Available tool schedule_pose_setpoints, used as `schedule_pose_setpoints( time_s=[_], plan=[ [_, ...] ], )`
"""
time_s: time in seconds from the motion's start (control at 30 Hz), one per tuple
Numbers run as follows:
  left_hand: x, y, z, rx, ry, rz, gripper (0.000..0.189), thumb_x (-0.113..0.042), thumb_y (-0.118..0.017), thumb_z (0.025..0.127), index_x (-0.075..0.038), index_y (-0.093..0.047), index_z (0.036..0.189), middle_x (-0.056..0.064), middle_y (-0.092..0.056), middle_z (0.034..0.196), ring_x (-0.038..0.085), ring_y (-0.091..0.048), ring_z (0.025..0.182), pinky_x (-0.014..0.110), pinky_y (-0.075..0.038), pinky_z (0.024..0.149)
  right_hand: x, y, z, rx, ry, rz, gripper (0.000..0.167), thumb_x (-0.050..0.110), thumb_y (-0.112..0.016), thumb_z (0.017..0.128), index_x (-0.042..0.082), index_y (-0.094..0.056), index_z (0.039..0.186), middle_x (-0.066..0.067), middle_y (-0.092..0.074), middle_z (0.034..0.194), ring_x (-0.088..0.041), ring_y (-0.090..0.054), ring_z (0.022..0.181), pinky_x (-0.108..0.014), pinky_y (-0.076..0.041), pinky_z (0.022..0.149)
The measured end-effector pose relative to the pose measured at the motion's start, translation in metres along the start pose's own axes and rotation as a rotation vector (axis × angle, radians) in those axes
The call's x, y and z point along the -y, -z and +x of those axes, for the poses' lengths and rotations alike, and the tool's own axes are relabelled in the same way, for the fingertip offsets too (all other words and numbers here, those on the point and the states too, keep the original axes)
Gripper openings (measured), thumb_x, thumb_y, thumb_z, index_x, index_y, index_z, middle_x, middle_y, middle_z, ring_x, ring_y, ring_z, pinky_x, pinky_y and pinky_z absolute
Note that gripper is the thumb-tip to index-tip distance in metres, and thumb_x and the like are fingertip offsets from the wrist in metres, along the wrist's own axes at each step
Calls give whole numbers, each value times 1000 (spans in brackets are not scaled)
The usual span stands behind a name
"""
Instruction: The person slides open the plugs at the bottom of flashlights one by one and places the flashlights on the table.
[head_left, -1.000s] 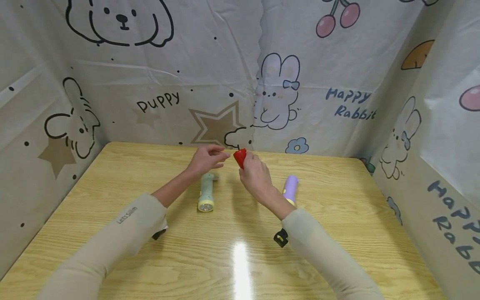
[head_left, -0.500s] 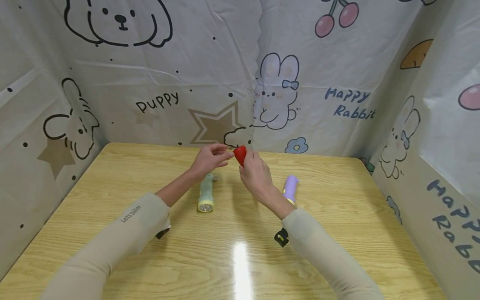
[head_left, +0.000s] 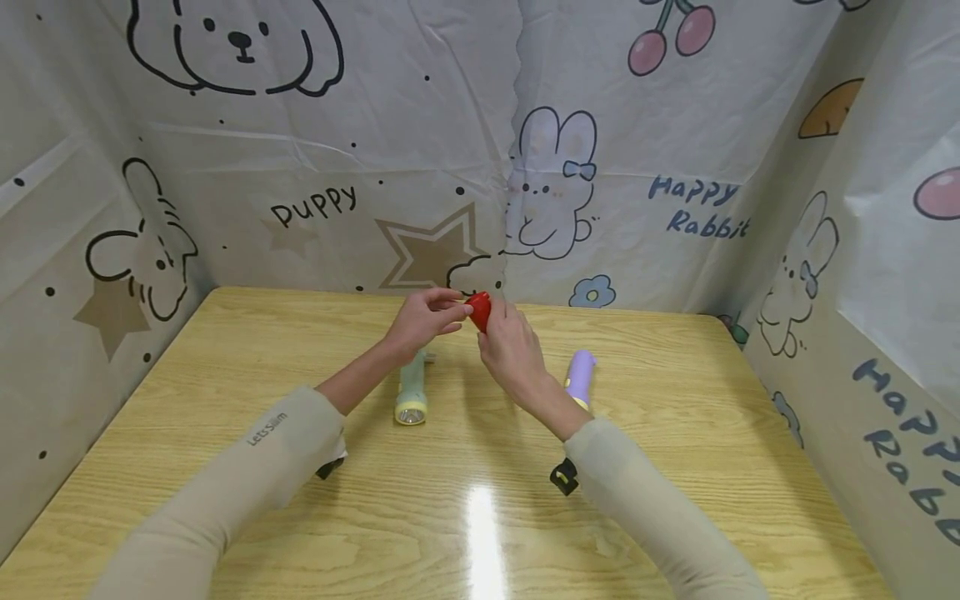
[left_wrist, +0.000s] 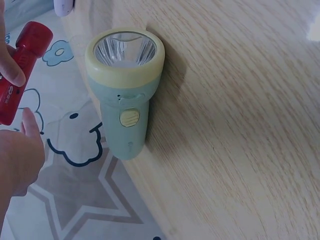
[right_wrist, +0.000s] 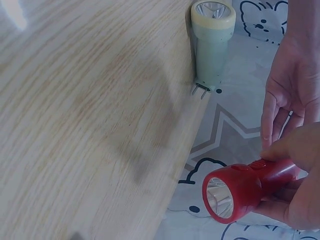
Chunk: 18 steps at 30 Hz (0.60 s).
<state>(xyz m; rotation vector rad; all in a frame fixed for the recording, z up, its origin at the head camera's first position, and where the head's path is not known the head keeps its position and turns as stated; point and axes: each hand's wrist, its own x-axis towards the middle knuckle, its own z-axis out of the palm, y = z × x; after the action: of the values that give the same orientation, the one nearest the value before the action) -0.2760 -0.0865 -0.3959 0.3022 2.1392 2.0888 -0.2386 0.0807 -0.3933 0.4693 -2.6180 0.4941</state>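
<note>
My right hand (head_left: 513,350) grips a red flashlight (head_left: 480,311) above the far part of the table, thumb at its switch in the right wrist view, where its lens (right_wrist: 220,198) faces the near left. My left hand (head_left: 423,321) reaches to the tail end of that flashlight with loosely extended fingers, its fingertips right at the red body. Below the left hand lies a mint-green flashlight (head_left: 411,392) with a pale yellow head; in the left wrist view its switch (left_wrist: 129,117) shows. Metal prongs (right_wrist: 201,90) stick out of its tail.
A purple flashlight (head_left: 581,373) lies on the wooden table (head_left: 450,517) to the right, partly behind the right wrist. A printed cloth (head_left: 637,250) rises along the table's back edge and both sides. Black wrist devices (head_left: 564,476) hang under the sleeves.
My left hand has moved right, bringing its fingertips up to the red flashlight. My right hand stays nearly in place, with the flashlight tilted slightly.
</note>
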Motion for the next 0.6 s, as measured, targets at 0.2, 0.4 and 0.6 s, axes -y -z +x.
schedule_pose_setpoints(
  time_s=[0.2, 0.4, 0.6],
  plan=[
    [-1, 0, 0, 9, 10, -30, 46, -8, -70, 94, 12, -53, 133, 27, -57, 126, 41, -59, 117, 36, -55, 92, 0, 0, 0, -4, 22, 1, 36, 4, -75, 87, -6, -54, 115, -18, -63, 99, -33, -62, 87, -44, -60, 71],
    [-2, -1, 0, 19, 11, -44, 44, -7, -69, 95, 11, -54, 132, 26, -57, 129, 36, -61, 116, 38, -54, 94, 1, 0, 0, -9, 38, -11, 38, 4, -76, 86, -5, -54, 116, -18, -63, 101, -33, -62, 88, -43, -60, 73],
    [-3, -3, 1, 39, 4, -38, 38, -7, -68, 96, 12, -58, 127, 25, -57, 129, 36, -61, 117, 35, -54, 93, 1, 1, -2, -12, 48, -19, 41, 5, -76, 86, -5, -53, 119, -18, -63, 105, -34, -62, 90, -44, -60, 75]
  ],
)
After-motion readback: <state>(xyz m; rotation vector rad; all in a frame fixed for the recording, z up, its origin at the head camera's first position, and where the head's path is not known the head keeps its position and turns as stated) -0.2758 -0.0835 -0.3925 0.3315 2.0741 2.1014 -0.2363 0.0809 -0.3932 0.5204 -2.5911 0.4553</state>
